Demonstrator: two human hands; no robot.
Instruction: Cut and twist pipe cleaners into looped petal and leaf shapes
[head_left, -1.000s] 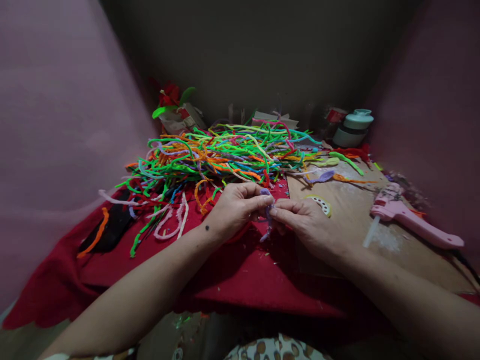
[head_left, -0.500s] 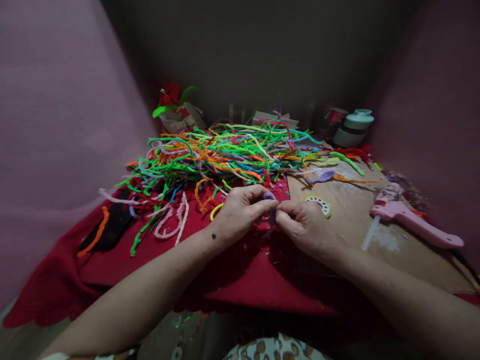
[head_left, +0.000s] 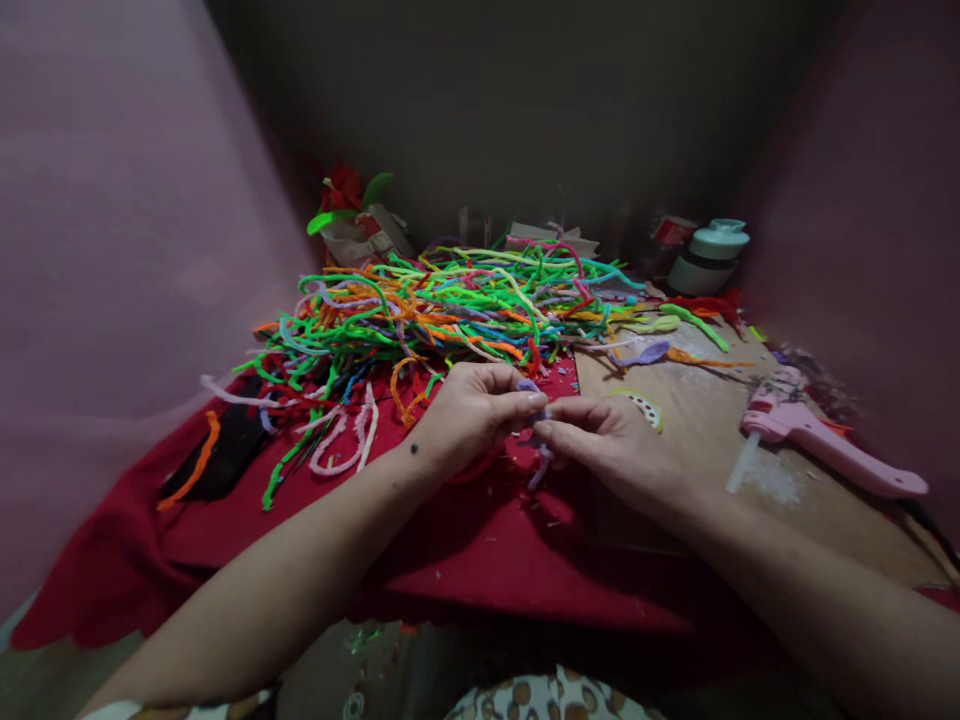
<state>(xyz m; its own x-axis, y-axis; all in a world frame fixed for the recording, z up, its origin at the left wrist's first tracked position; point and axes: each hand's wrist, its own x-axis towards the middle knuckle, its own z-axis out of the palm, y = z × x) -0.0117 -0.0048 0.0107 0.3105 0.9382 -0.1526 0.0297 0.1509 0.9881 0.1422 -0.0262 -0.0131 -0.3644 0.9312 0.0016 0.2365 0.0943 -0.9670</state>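
My left hand point(head_left: 472, 415) and my right hand point(head_left: 611, 445) meet over the red cloth point(head_left: 480, 540), both pinching one purple pipe cleaner point(head_left: 538, 455). Its upper end is bunched between my fingertips and a short tail hangs down below them. Behind my hands lies a big heap of pipe cleaners point(head_left: 442, 305) in green, orange, blue, yellow, pink and purple. A few loose pale pink ones point(head_left: 341, 440) lie to the left of my left hand.
A pink glue gun point(head_left: 821, 440) lies on the brown board point(head_left: 720, 440) at the right. A small white-and-yellow disc point(head_left: 643, 405) sits just beyond my right hand. A pale green jar point(head_left: 709, 255) stands at the back right, red-and-green flowers point(head_left: 345, 200) at the back left.
My hands have shifted slightly and worked the purple pipe cleaner between the fingertips; its tail hangs lower now. A yellow loop near my left hand half a second ago is hidden again.
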